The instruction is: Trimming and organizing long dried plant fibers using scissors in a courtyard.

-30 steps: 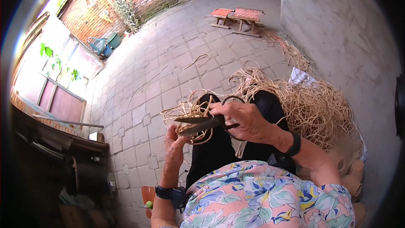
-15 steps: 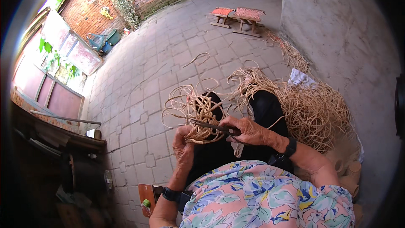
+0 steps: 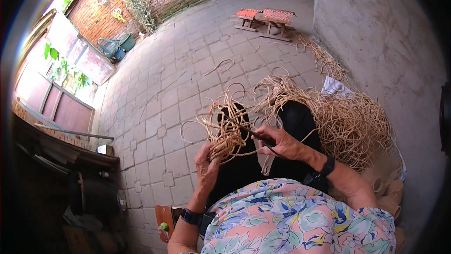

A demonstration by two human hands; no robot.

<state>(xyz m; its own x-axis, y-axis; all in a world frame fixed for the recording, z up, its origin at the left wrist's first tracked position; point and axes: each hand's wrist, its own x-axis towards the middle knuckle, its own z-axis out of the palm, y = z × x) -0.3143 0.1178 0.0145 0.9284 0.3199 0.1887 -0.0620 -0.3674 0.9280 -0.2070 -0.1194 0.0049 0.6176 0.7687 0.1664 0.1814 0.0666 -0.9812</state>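
My left hand (image 3: pixel 207 164) is closed on a knotted bundle of tan straw cord (image 3: pixel 227 143), held over my left knee. Loose cord ends stick out from its far side in loops, with a bit of red among them. In my right hand (image 3: pixel 281 142) is a pair of dark metal scissors (image 3: pixel 251 133), the blades pointing away and left, toward the bundle. Their tips lie against or just over the cords; I cannot tell whether they touch. A strand runs from the bundle toward my right hand.
A big heap of loose straw cord (image 3: pixel 352 125) lies by my right leg along the plastered wall (image 3: pixel 380 42), a white cloth (image 3: pixel 336 86) on it. Two low stools with reddish woven seats (image 3: pixel 277 15) stand farther off. A wooden block (image 3: pixel 164 216) is at my left.
The scissors have swung from nearly level to a steeper slant, and my right hand has moved slightly right. The bundle has turned in my left hand, its loose ends shifting.
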